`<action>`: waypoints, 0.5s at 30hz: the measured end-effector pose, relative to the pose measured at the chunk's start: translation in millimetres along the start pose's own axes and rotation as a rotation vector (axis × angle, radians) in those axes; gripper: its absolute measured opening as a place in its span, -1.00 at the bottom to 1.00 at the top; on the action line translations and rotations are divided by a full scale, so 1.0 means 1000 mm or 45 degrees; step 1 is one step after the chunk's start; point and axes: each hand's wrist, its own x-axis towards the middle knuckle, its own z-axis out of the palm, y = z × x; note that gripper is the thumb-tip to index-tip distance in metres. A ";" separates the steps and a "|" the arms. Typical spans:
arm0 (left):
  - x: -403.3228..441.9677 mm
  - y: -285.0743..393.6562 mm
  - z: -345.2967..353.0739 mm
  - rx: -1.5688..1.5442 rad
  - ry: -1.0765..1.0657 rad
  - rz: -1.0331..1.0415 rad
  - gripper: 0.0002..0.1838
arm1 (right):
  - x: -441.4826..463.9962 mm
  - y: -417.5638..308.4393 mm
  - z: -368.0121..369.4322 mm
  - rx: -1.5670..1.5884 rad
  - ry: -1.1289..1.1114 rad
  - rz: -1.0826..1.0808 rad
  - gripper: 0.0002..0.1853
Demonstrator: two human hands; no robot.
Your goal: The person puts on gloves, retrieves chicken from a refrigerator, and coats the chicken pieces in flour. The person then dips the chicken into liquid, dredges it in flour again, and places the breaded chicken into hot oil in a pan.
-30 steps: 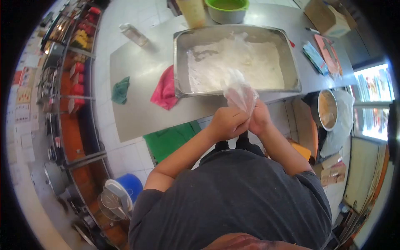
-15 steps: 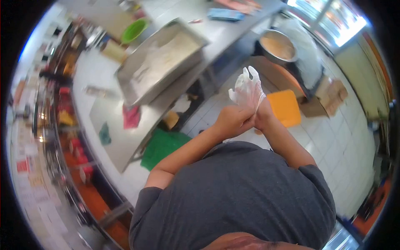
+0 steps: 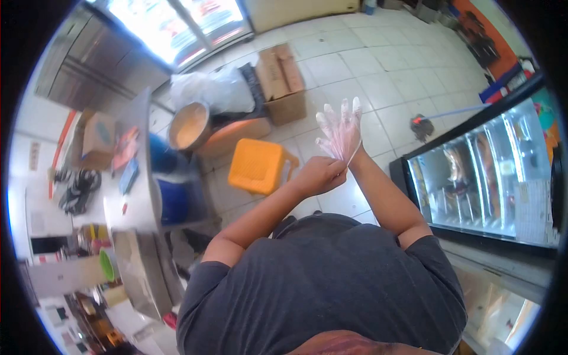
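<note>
Head view: my left hand [image 3: 324,176] pinches the cuff of the thin glove [image 3: 339,142] worn on my right hand [image 3: 347,129], its fingers spread apart above the tiled floor [image 3: 387,127], near the orange stool [image 3: 255,165].

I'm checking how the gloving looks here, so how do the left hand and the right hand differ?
The right hand wears a thin, whitish glove; the left hand is bare. The right hand's fingers are spread wide, while the left hand's are bent, pinching the glove's cuff. Both are held out in front of the body.
</note>
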 end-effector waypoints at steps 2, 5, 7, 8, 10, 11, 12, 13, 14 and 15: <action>0.021 -0.014 0.026 -0.095 -0.030 0.045 -0.90 | 0.006 0.028 0.024 1.446 0.001 0.401 -0.18; 0.054 -0.058 0.073 -0.145 -0.125 -0.081 -0.88 | 0.030 0.080 0.068 3.246 0.075 0.872 -0.19; 0.060 -0.106 0.095 -0.094 -0.431 -0.317 -0.80 | 0.052 0.124 0.090 3.633 0.032 1.040 -0.14; 0.051 -0.134 0.103 -0.074 -0.516 -0.441 -0.75 | 0.063 0.149 0.101 3.673 -0.044 1.108 -0.08; 0.016 -0.185 0.105 -0.046 -0.659 -0.806 -0.64 | 0.102 0.202 0.254 2.837 -0.097 0.798 -0.10; -0.035 -0.235 0.126 0.122 -0.604 -0.862 -0.64 | 0.122 0.228 0.326 2.428 -0.089 0.712 -0.11; -0.083 -0.276 0.132 0.149 -0.715 -1.014 -0.59 | 0.126 0.251 0.286 1.778 -0.171 0.794 -0.12; -0.098 -0.285 0.109 0.216 -0.929 -1.089 -0.58 | 0.129 0.273 0.240 0.849 -0.408 0.816 -0.13; -0.127 -0.296 0.103 0.312 -0.853 -1.311 -0.56 | 0.133 0.295 0.186 0.244 -0.611 0.854 -0.15; -0.149 -0.312 0.093 0.329 -0.926 -1.471 -0.56 | 0.138 0.319 0.183 0.208 -0.610 0.841 -0.16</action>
